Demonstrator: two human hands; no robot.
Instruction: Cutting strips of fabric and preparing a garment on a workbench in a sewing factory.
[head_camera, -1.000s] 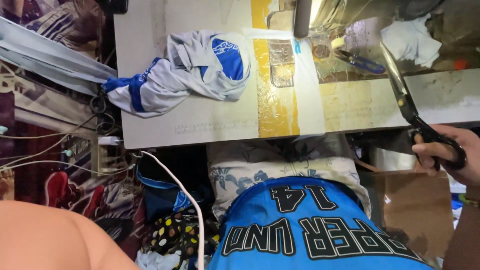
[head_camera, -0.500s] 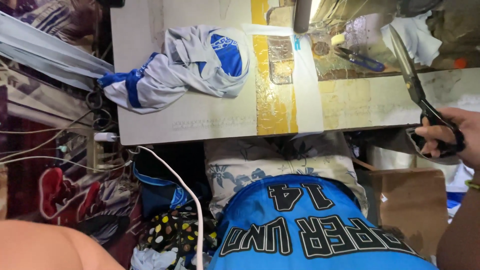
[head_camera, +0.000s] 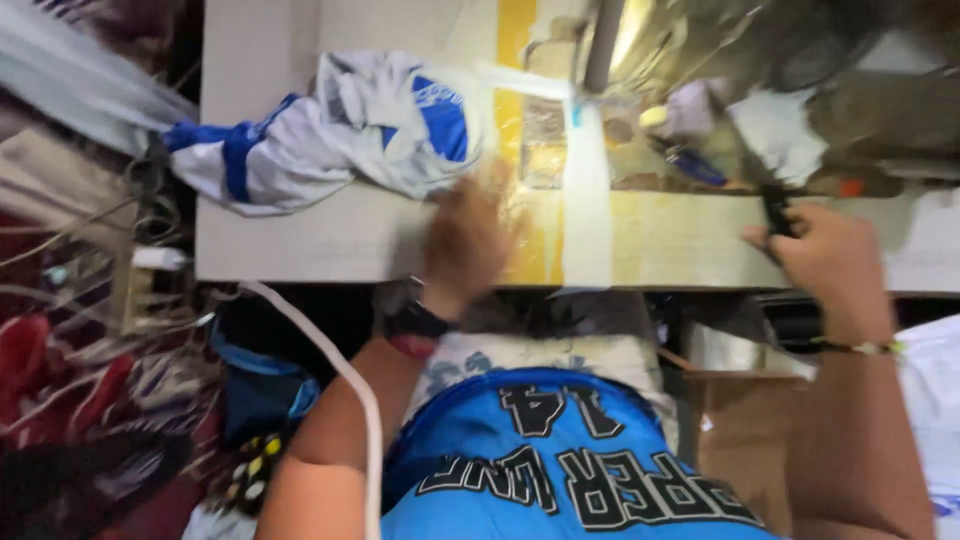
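My right hand (head_camera: 825, 258) grips the black handles of a pair of large scissors (head_camera: 752, 170), whose blades point away over the right part of the work table (head_camera: 300, 250). My left hand (head_camera: 470, 235) is blurred, its fingers spread over the table's front edge beside a yellow strip (head_camera: 520, 150). It holds nothing and wears a dark watch on the wrist. A crumpled white and blue garment (head_camera: 340, 130) lies on the table just left of that hand. Blue fabric with black lettering (head_camera: 560, 460) covers my lap.
A shiny metal sewing machine part (head_camera: 680, 60) with small items around it fills the table's far right. A white cable (head_camera: 340, 380) hangs down from the table edge. Piled cloth and wires (head_camera: 80, 330) crowd the floor on the left. A brown box (head_camera: 740, 440) stands under the table.
My left hand has come up from the lower left onto the table's front edge. My right hand has carried the scissors leftward and forward over the table.
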